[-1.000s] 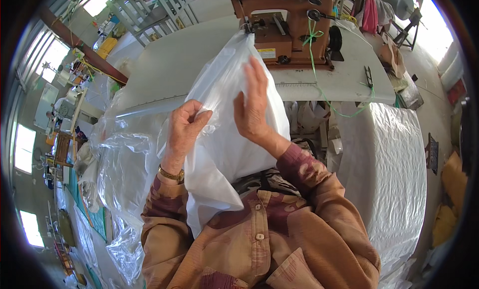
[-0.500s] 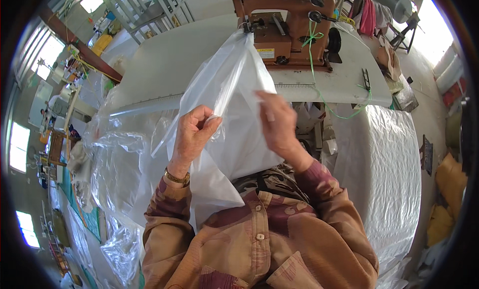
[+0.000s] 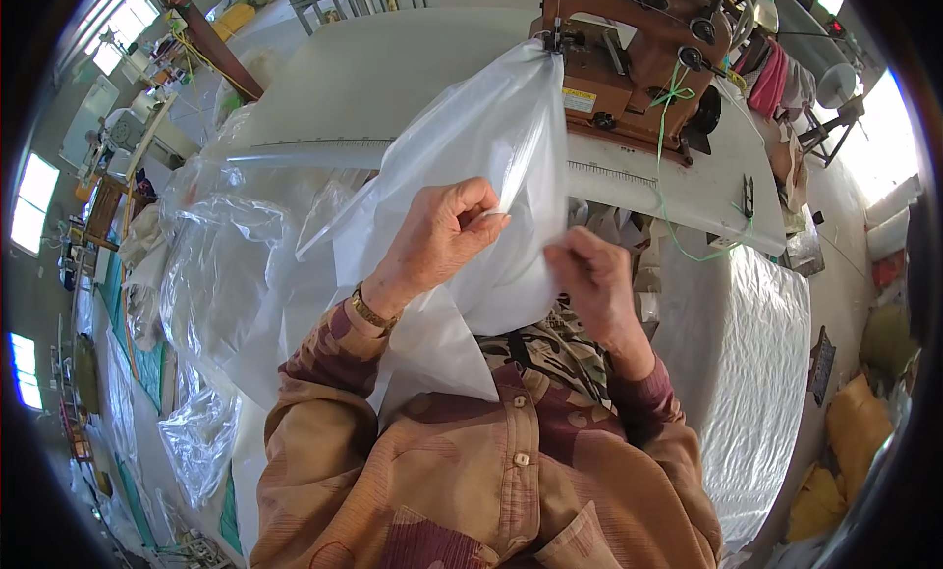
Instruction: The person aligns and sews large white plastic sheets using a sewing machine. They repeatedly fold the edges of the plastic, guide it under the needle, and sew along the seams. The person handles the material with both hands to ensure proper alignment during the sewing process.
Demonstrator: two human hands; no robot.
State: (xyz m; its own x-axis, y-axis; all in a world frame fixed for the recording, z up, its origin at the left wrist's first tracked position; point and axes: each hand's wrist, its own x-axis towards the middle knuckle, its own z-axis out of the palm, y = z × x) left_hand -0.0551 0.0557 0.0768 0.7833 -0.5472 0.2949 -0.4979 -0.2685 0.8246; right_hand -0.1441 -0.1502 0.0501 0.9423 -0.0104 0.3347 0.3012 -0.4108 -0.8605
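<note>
Dropping lower, the right hand (image 3: 601, 282) blurs beside white sheeting (image 3: 511, 274).

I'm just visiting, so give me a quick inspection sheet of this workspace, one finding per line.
Surface: pale table, with a ruler along its front edge.
Job's things: white sheet, its top corner at the brown machine.
Clutter: snips on the table's right; crumpled clear plastic at the left.
Hands: left hand pinches the sheet; right hand is blurred beside it, contact unclear.
Cables: green string tied in a bow at the machine; power cable, cannot tell.
Surroundings: shiny whitish bundle at the right; bright window at far left.
</note>
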